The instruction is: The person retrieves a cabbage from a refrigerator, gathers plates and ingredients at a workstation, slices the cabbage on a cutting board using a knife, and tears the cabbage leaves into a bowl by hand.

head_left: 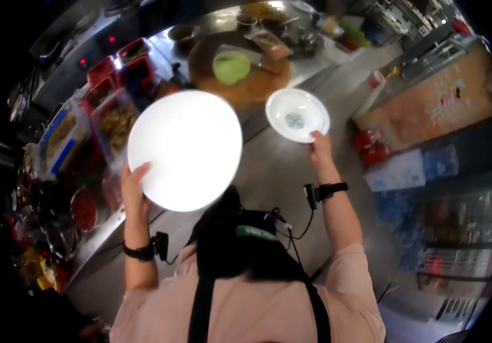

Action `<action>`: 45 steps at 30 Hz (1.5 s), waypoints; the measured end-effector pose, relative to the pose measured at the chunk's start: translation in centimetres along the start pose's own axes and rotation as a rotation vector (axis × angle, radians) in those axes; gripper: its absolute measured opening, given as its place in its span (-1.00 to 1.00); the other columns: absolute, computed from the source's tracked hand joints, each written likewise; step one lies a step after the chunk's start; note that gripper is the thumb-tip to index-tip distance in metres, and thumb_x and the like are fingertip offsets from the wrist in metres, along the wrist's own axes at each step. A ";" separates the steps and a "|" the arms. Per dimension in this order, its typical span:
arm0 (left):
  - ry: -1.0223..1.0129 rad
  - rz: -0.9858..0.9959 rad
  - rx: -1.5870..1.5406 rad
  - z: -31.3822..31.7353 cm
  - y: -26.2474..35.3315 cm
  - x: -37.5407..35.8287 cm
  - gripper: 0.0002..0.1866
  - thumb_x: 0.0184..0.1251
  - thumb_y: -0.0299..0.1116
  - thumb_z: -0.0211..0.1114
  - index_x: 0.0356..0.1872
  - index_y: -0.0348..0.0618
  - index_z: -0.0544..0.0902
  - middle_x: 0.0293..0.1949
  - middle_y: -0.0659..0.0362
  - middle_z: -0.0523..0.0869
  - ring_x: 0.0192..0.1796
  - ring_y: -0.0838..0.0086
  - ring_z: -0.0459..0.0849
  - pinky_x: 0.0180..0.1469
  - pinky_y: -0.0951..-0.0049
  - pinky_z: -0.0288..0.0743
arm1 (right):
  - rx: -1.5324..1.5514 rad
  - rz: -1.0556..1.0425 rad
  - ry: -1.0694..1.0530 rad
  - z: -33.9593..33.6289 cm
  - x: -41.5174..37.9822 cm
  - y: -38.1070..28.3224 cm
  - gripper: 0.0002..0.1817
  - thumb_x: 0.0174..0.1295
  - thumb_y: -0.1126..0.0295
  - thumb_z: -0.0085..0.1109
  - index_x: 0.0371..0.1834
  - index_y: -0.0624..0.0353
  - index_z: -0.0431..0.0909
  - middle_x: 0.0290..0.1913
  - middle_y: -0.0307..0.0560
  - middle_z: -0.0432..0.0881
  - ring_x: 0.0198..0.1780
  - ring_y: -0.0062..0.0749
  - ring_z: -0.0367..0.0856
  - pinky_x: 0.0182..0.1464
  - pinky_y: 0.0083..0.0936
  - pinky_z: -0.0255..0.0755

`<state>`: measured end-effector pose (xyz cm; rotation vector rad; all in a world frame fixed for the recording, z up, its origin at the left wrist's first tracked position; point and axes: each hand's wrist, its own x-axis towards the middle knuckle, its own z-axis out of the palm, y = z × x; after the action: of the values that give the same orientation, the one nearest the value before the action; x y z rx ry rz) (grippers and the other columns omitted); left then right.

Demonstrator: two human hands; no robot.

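large plate: smooth, glossy white ceramic
small plate: glossy, glazed, blue mark at centre
chopping board, upper middle: round, matt wood
counter, lower left: brushed, shiny metal
tubs, upper left: red plastic

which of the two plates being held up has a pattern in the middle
The smaller plate, held in the right hand, has a bluish mark at its centre. The larger plate in the left hand shows plain white.
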<state>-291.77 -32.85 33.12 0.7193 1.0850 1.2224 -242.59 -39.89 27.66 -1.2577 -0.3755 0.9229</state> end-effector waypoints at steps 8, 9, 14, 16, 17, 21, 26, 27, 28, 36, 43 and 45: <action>0.117 0.107 -0.220 13.9 -2.1 18.2 -0.55 0.19 -0.61 0.15 0.15 -0.41 0.41 0.01 -0.09 0.61 0.01 0.14 0.66 0.06 0.24 0.59 | 0.006 0.146 -0.015 3.1 21.6 -5.6 -0.45 0.09 0.60 -0.09 0.25 0.27 0.25 -0.08 0.10 0.57 -0.35 -0.32 0.69 -0.70 -0.59 0.36; 0.148 0.112 -0.224 15.1 -2.7 20.6 -0.57 0.19 -0.63 0.13 0.13 -0.42 0.43 0.00 -0.08 0.61 0.00 0.14 0.66 0.03 0.25 0.60 | -0.048 0.137 -0.049 2.7 24.9 -5.8 -0.46 0.09 0.59 -0.08 0.24 0.26 0.25 -0.08 0.09 0.56 -0.33 -0.31 0.70 -0.69 -0.57 0.38; 0.368 0.123 -0.250 19.4 -5.9 32.4 -0.64 0.20 -0.68 0.03 0.06 -0.42 0.46 -0.06 -0.06 0.63 -0.09 0.09 0.69 -0.03 0.11 0.68 | -0.121 0.194 -0.175 5.8 41.6 -6.1 -0.41 0.18 0.51 -0.04 0.35 0.17 0.20 0.01 0.07 0.55 -0.22 -0.25 0.68 -0.59 -0.55 0.49; 0.478 0.252 -0.254 22.0 -7.7 35.8 -0.62 0.20 -0.68 0.02 0.08 -0.39 0.46 -0.06 -0.05 0.63 -0.08 0.07 0.69 -0.05 0.10 0.69 | -0.187 0.219 -0.311 6.0 49.3 -5.5 -0.43 0.20 0.52 -0.06 0.35 0.16 0.21 0.03 0.08 0.55 -0.18 -0.23 0.68 -0.50 -0.50 0.58; 0.570 0.342 -0.253 22.8 -7.2 37.0 -0.60 0.20 -0.68 0.02 0.11 -0.36 0.46 -0.06 -0.04 0.63 -0.07 0.06 0.69 -0.07 0.09 0.70 | -0.264 0.247 -0.406 6.9 51.6 -5.5 -0.45 0.22 0.52 -0.08 0.35 0.16 0.21 0.05 0.09 0.54 -0.14 -0.21 0.68 -0.40 -0.44 0.67; 0.736 0.163 -0.343 24.3 -7.0 41.9 -0.56 0.25 -0.58 0.07 0.19 -0.38 0.37 0.06 -0.09 0.58 0.04 0.02 0.65 0.02 -0.01 0.67 | -0.297 0.415 -0.471 8.9 57.3 -4.0 -0.42 0.24 0.58 -0.03 0.38 0.12 0.25 0.14 0.03 0.52 0.01 -0.16 0.65 -0.21 -0.35 0.67; 0.782 0.282 -0.394 21.5 -7.7 50.0 -0.61 0.12 -0.62 0.18 0.04 -0.38 0.52 -0.06 0.01 0.64 -0.11 0.14 0.70 -0.17 0.18 0.67 | -0.636 0.481 -0.833 11.1 61.4 -6.6 -0.35 0.26 0.33 0.25 0.39 0.16 0.19 0.15 0.04 0.53 0.10 -0.15 0.60 -0.12 -0.13 0.65; 0.856 0.240 -0.359 22.1 -6.8 50.8 -0.64 0.12 -0.62 0.19 0.01 -0.37 0.54 -0.06 -0.01 0.65 -0.10 0.17 0.69 -0.17 0.19 0.65 | -0.644 0.491 -0.817 12.1 61.0 -8.2 -0.35 0.26 0.33 0.25 0.39 0.16 0.19 0.15 0.04 0.53 0.10 -0.15 0.60 -0.12 -0.13 0.65; 0.839 0.255 -0.381 22.1 -6.1 52.0 -0.62 0.13 -0.61 0.19 0.03 -0.38 0.52 -0.04 -0.03 0.63 -0.09 0.14 0.69 -0.16 0.16 0.66 | -0.931 0.481 -0.788 13.9 60.7 -10.1 -0.32 0.23 0.27 0.28 0.38 0.17 0.20 0.16 0.10 0.53 0.10 -0.12 0.60 -0.08 -0.15 0.63; 0.829 0.221 -0.492 25.0 -3.8 58.6 -0.55 0.24 -0.60 0.11 0.20 -0.34 0.39 0.06 -0.10 0.55 -0.04 0.00 0.67 -0.14 0.04 0.73 | -1.219 -0.161 -1.287 37.2 61.5 -11.1 -0.54 0.19 0.30 0.26 0.15 0.19 0.49 -0.07 0.16 0.66 0.00 -0.02 0.64 0.06 -0.29 0.50; 0.800 0.228 -0.438 24.9 -5.6 62.2 -0.57 0.24 -0.60 0.11 0.17 -0.30 0.38 0.01 -0.07 0.60 -0.09 0.06 0.72 -0.17 0.13 0.76 | -1.676 -0.599 -1.406 48.7 63.7 7.5 -0.27 0.17 0.52 0.01 0.48 -0.07 0.15 -0.10 0.24 0.64 -0.01 0.06 0.62 0.04 -0.19 0.51; 0.831 0.204 -0.435 24.6 -6.1 62.8 -0.56 0.23 -0.59 0.12 0.18 -0.27 0.39 0.02 -0.05 0.60 -0.07 0.09 0.72 -0.18 0.13 0.76 | -1.725 -0.552 -1.435 49.5 63.3 9.7 -0.21 0.18 0.52 0.00 0.54 -0.12 0.04 -0.09 0.22 0.64 -0.02 0.04 0.62 0.04 -0.20 0.51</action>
<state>-267.70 29.07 20.09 -0.0504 1.3482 1.9381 -242.91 40.61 19.31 -1.4557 -2.9367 0.7452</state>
